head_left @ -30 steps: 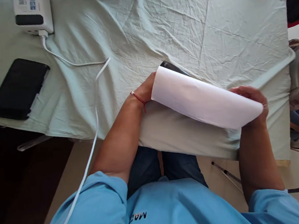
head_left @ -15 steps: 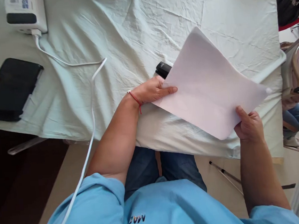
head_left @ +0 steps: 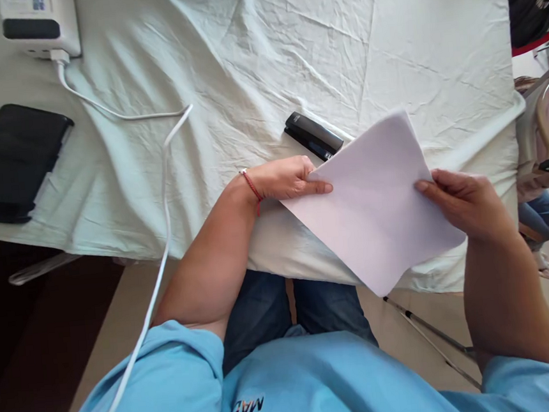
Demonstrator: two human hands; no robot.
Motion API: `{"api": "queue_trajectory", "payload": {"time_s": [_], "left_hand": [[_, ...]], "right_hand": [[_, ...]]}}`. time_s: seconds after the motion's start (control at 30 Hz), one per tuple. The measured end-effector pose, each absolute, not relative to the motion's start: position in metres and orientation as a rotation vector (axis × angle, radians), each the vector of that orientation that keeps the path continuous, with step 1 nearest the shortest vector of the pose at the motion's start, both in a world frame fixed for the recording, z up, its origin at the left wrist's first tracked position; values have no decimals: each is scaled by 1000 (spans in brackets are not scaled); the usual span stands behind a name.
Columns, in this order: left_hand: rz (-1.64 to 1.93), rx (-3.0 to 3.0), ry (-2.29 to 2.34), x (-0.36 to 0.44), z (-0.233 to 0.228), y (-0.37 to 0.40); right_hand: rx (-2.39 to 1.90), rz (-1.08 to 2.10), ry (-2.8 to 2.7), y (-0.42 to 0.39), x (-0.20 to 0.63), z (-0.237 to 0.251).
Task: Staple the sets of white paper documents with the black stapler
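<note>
White paper (head_left: 375,210) is held up in both hands over the table's near edge, tilted, with one corner pointing down toward my lap. My left hand (head_left: 294,178), a red string around its wrist, pinches the paper's left side with the thumb on top. On the right side, my right hand (head_left: 466,202) grips the edge between thumb and fingers. Whether this is one sheet or a few, I cannot tell. A black stapler (head_left: 314,135) lies on the cloth just beyond my left hand, its right end close to the paper.
A pale green cloth (head_left: 223,63) with wrinkles covers the table. At the left lie a black tablet-like case (head_left: 14,164) and a white power unit (head_left: 42,27). Its white cable (head_left: 165,196) runs across the cloth to my left side. Another person (head_left: 545,144) is at the right edge.
The paper has turned and come lower and nearer to me, uncovering more of the stapler. My right hand has shifted up and outward along the paper's edge; my left hand dropped slightly.
</note>
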State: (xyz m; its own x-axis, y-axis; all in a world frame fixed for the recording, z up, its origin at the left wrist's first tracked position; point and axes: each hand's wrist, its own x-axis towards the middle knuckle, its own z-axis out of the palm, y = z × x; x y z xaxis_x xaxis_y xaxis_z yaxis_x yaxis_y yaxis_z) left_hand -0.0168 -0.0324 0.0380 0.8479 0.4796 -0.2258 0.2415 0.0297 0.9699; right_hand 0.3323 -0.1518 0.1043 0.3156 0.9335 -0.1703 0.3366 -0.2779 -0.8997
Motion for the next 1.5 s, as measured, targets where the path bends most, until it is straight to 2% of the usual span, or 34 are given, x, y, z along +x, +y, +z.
{"api": "queue_trajectory", "payload": {"time_s": [0.1,0.27,0.37,0.63,1.13,1.5], "left_hand": [[332,1594,632,-17,37,-33],[1078,1627,950,-17,19,-22],[1254,1763,1067,-13,5,-14],[865,2236,1103,12,-8,-20],[923,2085,947,-7,-5,-7],[783,2022,967,-11,0,-11]], "right_hand": [[-1875,1127,-1164,-147,332,88],[-1982,1276,-808,-143,348,67],[-2036,1315,-741,-146,353,67],[-2052,1464,-815,-141,352,82],[-2066,1395,-740,-116,350,93],[-2026,1382,-683,-124,359,91]]}}
